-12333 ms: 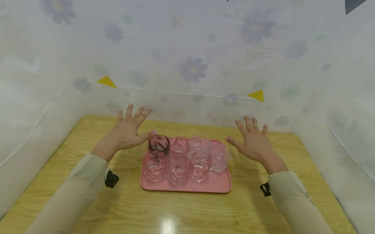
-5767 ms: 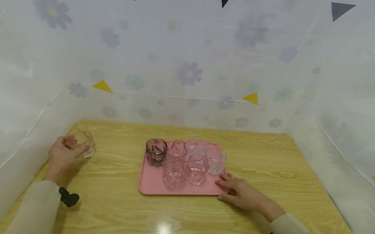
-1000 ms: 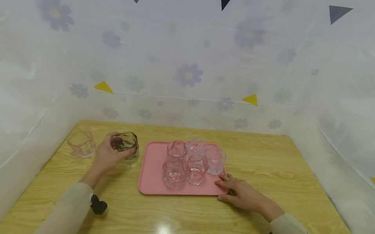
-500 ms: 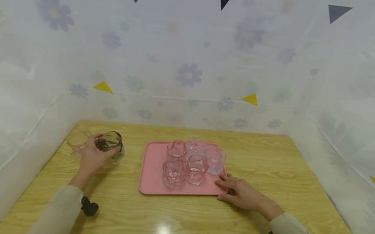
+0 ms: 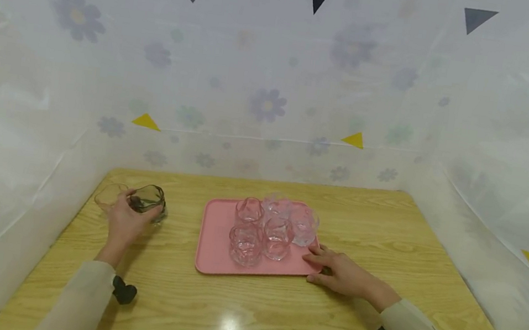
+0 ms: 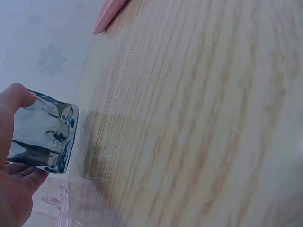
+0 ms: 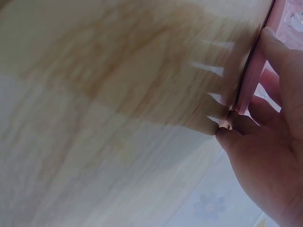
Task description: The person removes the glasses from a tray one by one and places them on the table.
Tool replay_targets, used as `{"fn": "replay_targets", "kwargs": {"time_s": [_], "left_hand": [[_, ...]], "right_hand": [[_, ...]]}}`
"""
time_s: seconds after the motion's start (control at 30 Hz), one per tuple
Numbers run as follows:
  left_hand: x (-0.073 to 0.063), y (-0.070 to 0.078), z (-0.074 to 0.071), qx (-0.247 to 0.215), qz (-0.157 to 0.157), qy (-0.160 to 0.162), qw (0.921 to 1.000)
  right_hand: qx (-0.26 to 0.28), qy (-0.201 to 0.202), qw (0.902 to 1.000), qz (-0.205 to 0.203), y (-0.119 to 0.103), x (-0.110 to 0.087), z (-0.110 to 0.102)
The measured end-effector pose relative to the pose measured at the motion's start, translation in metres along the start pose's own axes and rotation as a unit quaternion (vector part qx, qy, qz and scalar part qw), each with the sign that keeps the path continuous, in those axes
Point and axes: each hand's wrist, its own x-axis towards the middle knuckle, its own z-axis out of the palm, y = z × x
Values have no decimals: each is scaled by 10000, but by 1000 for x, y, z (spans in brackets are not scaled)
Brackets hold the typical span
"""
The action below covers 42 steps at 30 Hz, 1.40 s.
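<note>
My left grip point(image 5: 126, 222) holds the dark glass point(image 5: 148, 200) between thumb and fingers, left of the frame's centre, seemingly just above the desk point(image 5: 175, 309). In the last half second it has slid slightly further left, near the clear glass point(image 5: 106, 198) at far left; I judge the carry nearly over. At centre, the pink tray point(image 5: 217, 237) bears five glasses point(image 5: 277, 239); my right grip point(image 5: 340, 272) holds its lower-right corner.
</note>
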Motion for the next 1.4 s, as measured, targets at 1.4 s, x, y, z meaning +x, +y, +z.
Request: {"fn": "replay_targets", "kwargs": {"time_s": [1.4], "left_hand": [[4,-4,-3,864,162,329,9956]], "right_hand": [[-11,-45,9999,120,0,0,0]]}}
